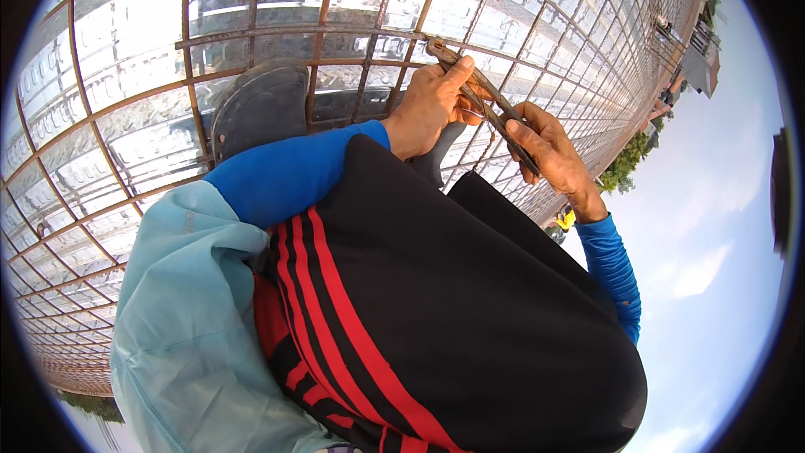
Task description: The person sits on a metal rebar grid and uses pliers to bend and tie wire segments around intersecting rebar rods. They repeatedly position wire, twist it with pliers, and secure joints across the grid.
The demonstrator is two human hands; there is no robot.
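Note:
Rusty end-cutting pincers (pixel 498 98) slant across the space between my two hands, their jaws at the upper left against the rebar mesh (pixel 251 33). My left hand (pixel 429 107) is closed near the jaw end, its thumb pressed along the tool and its other fingers curled beneath. My right hand (pixel 549 149) grips the handle ends, which stand slightly apart. Below the handles, between the hands, hangs a thin twisted wire (pixel 486 149). Whether a wire sits inside the jaws is too small to tell.
Shiny embossed metal decking (pixel 126 59) lies under the rusty mesh. A dark boot (pixel 262 109) stands on the bars beside my left forearm. My knees in black trousers with red stripes (pixel 352 319) fill the lower middle. Far right, a person in yellow (pixel 566 220) shows near trees.

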